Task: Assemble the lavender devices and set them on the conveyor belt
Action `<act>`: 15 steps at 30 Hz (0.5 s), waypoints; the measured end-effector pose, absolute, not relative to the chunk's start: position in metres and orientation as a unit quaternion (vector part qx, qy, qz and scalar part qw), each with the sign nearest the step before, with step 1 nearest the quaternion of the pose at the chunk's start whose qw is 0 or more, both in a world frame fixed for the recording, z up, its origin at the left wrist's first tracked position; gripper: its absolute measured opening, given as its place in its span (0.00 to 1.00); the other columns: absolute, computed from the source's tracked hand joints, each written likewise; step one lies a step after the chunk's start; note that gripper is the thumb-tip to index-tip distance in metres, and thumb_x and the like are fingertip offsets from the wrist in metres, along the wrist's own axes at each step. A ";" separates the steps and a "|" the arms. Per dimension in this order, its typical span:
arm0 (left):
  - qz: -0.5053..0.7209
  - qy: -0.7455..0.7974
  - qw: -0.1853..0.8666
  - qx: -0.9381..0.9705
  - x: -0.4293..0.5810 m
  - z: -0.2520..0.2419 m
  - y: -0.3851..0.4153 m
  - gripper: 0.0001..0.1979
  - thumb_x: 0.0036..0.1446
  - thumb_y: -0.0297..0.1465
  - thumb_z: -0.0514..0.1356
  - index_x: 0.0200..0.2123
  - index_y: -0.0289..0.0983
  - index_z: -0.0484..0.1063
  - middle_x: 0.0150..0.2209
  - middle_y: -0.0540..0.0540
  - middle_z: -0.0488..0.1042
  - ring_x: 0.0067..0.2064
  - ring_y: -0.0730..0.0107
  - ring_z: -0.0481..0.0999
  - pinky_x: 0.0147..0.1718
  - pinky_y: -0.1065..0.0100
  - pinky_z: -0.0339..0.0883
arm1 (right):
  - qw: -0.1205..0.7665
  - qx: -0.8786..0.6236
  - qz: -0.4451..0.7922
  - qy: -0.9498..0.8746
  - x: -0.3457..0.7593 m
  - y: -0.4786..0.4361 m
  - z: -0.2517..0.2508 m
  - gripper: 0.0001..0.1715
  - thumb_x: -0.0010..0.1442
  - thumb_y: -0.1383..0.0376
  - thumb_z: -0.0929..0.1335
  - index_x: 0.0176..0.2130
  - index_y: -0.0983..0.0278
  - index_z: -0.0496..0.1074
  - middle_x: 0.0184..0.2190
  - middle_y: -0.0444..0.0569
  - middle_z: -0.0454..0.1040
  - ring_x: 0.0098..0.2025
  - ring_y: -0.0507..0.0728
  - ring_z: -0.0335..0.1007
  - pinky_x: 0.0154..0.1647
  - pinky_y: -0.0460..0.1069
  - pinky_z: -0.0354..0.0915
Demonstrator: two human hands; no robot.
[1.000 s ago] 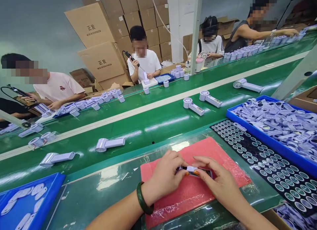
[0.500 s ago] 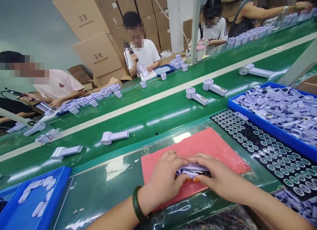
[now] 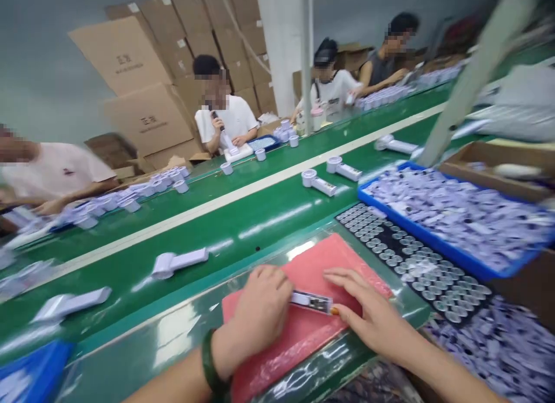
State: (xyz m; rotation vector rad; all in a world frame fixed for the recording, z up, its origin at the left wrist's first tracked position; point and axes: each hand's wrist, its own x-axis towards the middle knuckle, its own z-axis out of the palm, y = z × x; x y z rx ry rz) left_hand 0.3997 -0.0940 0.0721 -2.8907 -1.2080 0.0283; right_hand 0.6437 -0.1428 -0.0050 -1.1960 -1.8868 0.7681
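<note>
Over the pink mat (image 3: 333, 258), my left hand (image 3: 264, 304) is wrapped round one end of a lavender handheld fan (image 3: 310, 300). The fan's handle sticks out to the right, its open side with dark inner parts facing up. My right hand (image 3: 368, 310) has its fingers spread, and its thumb touches or nearly touches the handle's right end. The fan's head is hidden under my left hand. Right of the mat lies a black sheet with rows of round clear pieces (image 3: 437, 270).
A blue tray of lavender parts (image 3: 498, 270) stands at the right, beside a cardboard box (image 3: 468, 154). Loose parts (image 3: 498, 345) fill the lower right. Another blue tray (image 3: 52, 362) is at lower left. Several fans lie on the green conveyor (image 3: 243, 212); people sit along its far side.
The view has turned to the right. My right hand has opened and moved off the fan's side, and the handle's open side now shows. My left hand has closed round the other end.
</note>
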 end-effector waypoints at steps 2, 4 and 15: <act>0.015 -0.374 0.059 -0.925 0.391 0.080 -0.055 0.10 0.58 0.17 0.58 0.39 0.36 0.74 0.41 0.42 0.70 0.47 0.55 0.68 0.49 0.53 0.66 | 0.369 -0.494 0.245 -0.748 0.667 -0.139 0.002 0.20 0.70 0.62 0.61 0.60 0.57 0.65 0.60 0.47 0.61 0.61 0.61 0.56 0.62 0.59 0.57; -0.007 -0.374 0.131 -0.918 0.382 0.085 -0.002 0.13 0.58 0.17 0.57 0.42 0.36 0.75 0.47 0.39 0.69 0.55 0.50 0.64 0.54 0.52 0.63 | 0.358 -0.541 0.182 -0.739 0.695 -0.131 0.006 0.19 0.70 0.62 0.60 0.57 0.59 0.67 0.57 0.49 0.63 0.58 0.62 0.59 0.60 0.59 0.60; 0.043 -0.473 0.126 -0.871 0.372 0.049 0.150 0.33 0.55 0.13 0.48 0.62 0.39 0.67 0.64 0.37 0.58 0.67 0.52 0.52 0.65 0.55 0.54 | 0.134 -0.752 -0.180 -0.620 0.811 -0.072 0.016 0.14 0.68 0.67 0.66 0.52 0.66 0.73 0.47 0.57 0.68 0.47 0.69 0.64 0.45 0.60 0.66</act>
